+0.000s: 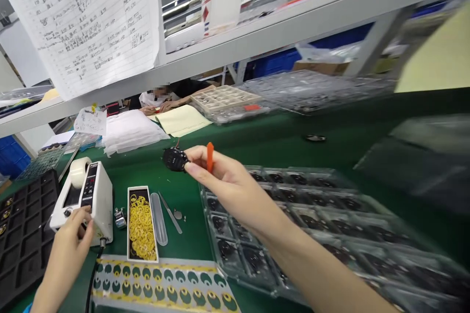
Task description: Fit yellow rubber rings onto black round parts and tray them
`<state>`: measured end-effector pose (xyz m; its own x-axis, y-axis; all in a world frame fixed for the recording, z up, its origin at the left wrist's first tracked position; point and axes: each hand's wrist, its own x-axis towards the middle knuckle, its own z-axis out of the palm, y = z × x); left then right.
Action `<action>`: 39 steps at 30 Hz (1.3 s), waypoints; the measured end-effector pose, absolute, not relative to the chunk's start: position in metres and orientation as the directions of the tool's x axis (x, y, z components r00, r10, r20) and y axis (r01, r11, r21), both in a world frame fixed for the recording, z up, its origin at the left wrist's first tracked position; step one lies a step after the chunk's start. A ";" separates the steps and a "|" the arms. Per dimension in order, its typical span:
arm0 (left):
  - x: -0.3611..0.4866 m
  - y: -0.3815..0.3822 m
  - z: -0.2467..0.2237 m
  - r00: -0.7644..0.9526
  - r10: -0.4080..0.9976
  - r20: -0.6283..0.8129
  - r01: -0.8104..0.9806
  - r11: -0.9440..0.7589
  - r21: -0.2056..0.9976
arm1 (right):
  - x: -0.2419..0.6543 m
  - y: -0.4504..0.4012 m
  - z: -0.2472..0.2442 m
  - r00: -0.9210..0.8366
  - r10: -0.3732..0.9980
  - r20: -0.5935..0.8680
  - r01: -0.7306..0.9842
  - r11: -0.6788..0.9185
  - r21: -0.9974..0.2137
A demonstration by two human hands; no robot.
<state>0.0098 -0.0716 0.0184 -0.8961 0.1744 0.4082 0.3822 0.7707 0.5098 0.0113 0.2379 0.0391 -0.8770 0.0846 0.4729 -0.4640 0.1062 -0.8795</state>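
My right hand (220, 171) is raised over the mat, thumb and fingers pinching a small round black part (175, 159) that looks like a watch movement. A thin reddish piece sticks up from its edge. An orange stick-like tool (209, 156) stands up between the fingers of the same hand; its lower end is hidden. My left hand (71, 237) rests at the front of a white tape dispenser (101, 190) with a tape roll (79, 171) on top. Its fingers are bent, with thumb and forefinger tips apart and nothing visible between them.
A box of yellow rings (142, 225), a clear plastic case (158, 220), tweezers (171, 212) and a sticker sheet (165, 286) lie on the green mat. Clear trays (312, 215) hold black parts at right; a black tray (29, 234) lies left. Another person's hands (161, 107) show behind.
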 end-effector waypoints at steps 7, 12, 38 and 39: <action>-0.003 -0.003 0.058 -0.751 0.484 0.449 0.639 0.363 0.677 | -0.002 0.241 0.039 -0.923 -0.218 0.316 -0.312 -0.054 -0.949; -0.029 0.031 0.049 -0.699 0.562 0.443 0.651 0.242 0.720 | -0.011 0.241 0.031 -0.864 -0.400 0.307 -0.278 -0.129 -0.952; -0.035 0.038 0.037 -0.733 0.542 0.410 0.595 0.219 0.773 | -0.003 0.234 0.022 -0.879 -0.407 0.247 -0.217 -0.119 -0.969; -0.034 0.038 0.036 -0.731 0.539 0.418 0.603 0.224 0.766 | -0.003 0.233 0.023 -0.881 -0.405 0.245 -0.215 -0.117 -0.969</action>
<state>-0.0343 0.0382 0.0358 -0.7313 0.5388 0.4183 0.6031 0.2242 0.7655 -0.0026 0.2330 0.0227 -0.8808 -0.4053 0.2447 -0.2153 -0.1174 -0.9695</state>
